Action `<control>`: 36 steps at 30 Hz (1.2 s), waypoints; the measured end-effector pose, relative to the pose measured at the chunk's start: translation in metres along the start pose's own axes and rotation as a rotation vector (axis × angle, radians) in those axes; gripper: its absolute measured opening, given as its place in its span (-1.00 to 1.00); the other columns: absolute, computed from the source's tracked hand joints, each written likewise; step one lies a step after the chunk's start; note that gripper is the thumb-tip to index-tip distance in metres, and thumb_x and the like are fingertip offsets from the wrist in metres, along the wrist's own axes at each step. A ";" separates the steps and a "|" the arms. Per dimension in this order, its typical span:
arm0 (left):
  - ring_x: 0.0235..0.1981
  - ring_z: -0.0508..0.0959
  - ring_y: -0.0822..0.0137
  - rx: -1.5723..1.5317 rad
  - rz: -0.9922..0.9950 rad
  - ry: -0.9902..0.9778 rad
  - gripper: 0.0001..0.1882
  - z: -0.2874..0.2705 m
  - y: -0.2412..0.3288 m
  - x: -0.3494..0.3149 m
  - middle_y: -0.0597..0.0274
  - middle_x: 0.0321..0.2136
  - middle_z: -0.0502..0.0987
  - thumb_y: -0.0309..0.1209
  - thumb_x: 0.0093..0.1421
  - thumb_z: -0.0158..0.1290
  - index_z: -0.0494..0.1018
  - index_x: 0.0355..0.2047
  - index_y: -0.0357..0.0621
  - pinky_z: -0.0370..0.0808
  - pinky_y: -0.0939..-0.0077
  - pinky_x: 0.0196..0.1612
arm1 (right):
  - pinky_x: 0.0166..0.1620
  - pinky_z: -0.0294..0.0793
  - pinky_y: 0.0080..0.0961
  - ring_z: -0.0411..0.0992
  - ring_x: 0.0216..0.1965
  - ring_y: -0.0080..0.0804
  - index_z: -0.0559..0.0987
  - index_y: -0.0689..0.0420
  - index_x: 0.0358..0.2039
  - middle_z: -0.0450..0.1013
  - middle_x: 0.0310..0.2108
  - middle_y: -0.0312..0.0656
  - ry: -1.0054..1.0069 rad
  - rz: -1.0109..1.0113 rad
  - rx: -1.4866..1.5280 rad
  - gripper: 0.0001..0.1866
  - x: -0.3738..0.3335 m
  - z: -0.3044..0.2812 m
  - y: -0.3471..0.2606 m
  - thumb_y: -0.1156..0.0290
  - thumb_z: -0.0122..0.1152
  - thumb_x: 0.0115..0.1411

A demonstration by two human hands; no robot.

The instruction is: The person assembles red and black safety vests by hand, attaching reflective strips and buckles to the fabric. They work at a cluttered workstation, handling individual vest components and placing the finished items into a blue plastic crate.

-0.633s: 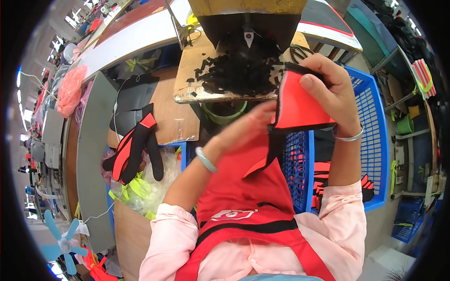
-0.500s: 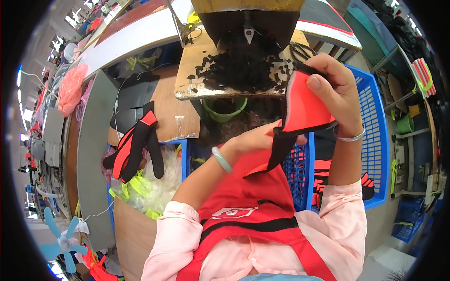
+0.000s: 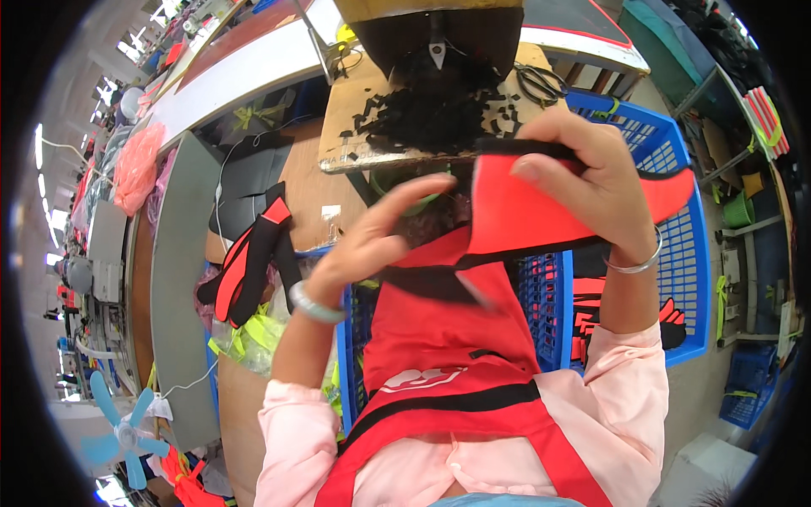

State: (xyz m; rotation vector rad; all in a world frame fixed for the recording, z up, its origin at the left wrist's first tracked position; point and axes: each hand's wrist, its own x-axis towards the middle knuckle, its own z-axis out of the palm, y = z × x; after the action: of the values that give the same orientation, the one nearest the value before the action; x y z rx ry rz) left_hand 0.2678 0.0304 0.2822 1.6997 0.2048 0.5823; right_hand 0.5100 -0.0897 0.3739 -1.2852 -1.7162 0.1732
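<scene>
My right hand (image 3: pixel 596 182) pinches a coral-red fabric piece with black edging (image 3: pixel 524 207) between thumb and fingers, holding it up in front of the board. One end of the piece sticks out to the right past the wrist; a black strip hangs from it at the lower left, blurred by motion. Apart from the piece, to its left, my left hand (image 3: pixel 367 241) is open, thumb and fingers spread with nothing between them. Ahead, a wooden board (image 3: pixel 342 139) carries a heap of black scraps (image 3: pixel 431 106) under a dark machine part with a pointed metal tip (image 3: pixel 437 52).
Black-handled scissors (image 3: pixel 541 84) lie at the board's right. A blue basket (image 3: pixel 676 279) with coral and black pieces stands on my right. More coral and black pieces (image 3: pixel 249 262) rest on the left, over clear plastic bags. A light-blue fan (image 3: pixel 127 435) is at lower left.
My left hand has let go of the fabric piece and moved left, opening. The right hand still holds the piece, which has turned so its coral face spreads wider.
</scene>
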 end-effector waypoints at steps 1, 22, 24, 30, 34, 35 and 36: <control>0.13 0.38 0.20 -0.024 -0.094 -0.210 -0.24 0.004 -0.008 0.007 0.03 0.04 0.44 0.16 0.14 0.04 0.39 0.06 -0.32 0.27 0.33 0.20 | -0.45 0.38 -0.59 0.42 -0.56 -0.44 0.56 0.23 -0.33 0.47 -0.54 -0.15 -0.021 -0.014 -0.041 -0.77 0.002 0.006 0.001 0.36 0.36 0.10; -0.25 0.52 0.55 0.090 -0.158 -0.050 -0.75 0.037 0.044 0.053 0.27 -0.31 0.61 -0.38 0.26 0.08 0.55 -0.18 -0.32 0.46 0.61 -0.15 | 0.04 0.39 -0.51 0.41 0.03 -0.41 0.43 0.22 0.11 0.42 0.05 -0.10 -0.196 0.168 0.434 -0.56 -0.069 0.020 0.054 0.36 0.15 0.23; -0.28 0.52 0.53 0.250 -0.164 -0.077 -0.80 0.029 0.054 0.054 0.30 -0.34 0.59 -0.43 0.27 0.05 0.54 -0.22 -0.33 0.45 0.61 -0.17 | -0.04 0.43 -0.51 0.47 -0.11 -0.46 0.48 0.25 0.06 0.54 -0.16 -0.11 -0.214 0.379 0.417 -0.57 -0.073 0.035 0.032 0.44 0.24 0.17; -0.54 0.45 0.21 0.829 -0.078 0.002 -0.76 -0.008 0.061 0.056 0.06 -0.61 0.44 -0.36 0.26 0.02 0.45 -0.43 -0.32 0.37 0.42 -0.41 | -0.27 0.45 -0.48 0.50 -0.39 -0.41 0.57 0.28 -0.25 0.54 -0.43 -0.09 -0.340 0.408 0.316 -0.75 -0.041 0.020 0.046 0.34 0.23 0.16; -0.54 0.46 -0.09 1.179 0.073 0.149 -0.69 -0.029 0.050 0.078 -0.07 -0.63 0.44 -0.30 0.26 -0.02 0.41 -0.53 -0.27 0.35 0.17 -0.47 | -0.35 0.43 -0.27 0.50 -0.44 -0.04 0.58 0.23 -0.29 0.51 -0.50 0.01 -0.209 0.155 -0.099 -0.70 -0.003 0.019 0.062 0.21 0.17 0.19; -0.54 0.44 -0.10 1.241 0.112 0.175 -0.70 -0.036 0.043 0.084 -0.07 -0.63 0.43 -0.30 0.26 -0.02 0.41 -0.52 -0.28 0.35 0.17 -0.46 | -0.35 0.43 -0.27 0.50 -0.44 -0.04 0.58 0.22 -0.30 0.51 -0.50 0.02 -0.197 0.175 -0.133 -0.68 0.005 0.023 0.070 0.18 0.16 0.19; -0.53 0.48 -0.10 1.268 0.107 0.186 -0.68 -0.043 0.037 0.092 -0.07 -0.62 0.45 -0.28 0.26 -0.03 0.43 -0.52 -0.28 0.35 0.11 -0.45 | -0.35 0.43 -0.28 0.50 -0.44 -0.03 0.59 0.22 -0.30 0.52 -0.49 0.02 -0.185 0.194 -0.167 -0.65 0.013 0.026 0.078 0.14 0.16 0.18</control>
State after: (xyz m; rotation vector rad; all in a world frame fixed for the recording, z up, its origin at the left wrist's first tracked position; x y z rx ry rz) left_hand 0.3185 0.1004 0.3470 2.8816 0.7284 0.7516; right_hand 0.5433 -0.0349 0.3210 -1.6030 -1.7889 0.2740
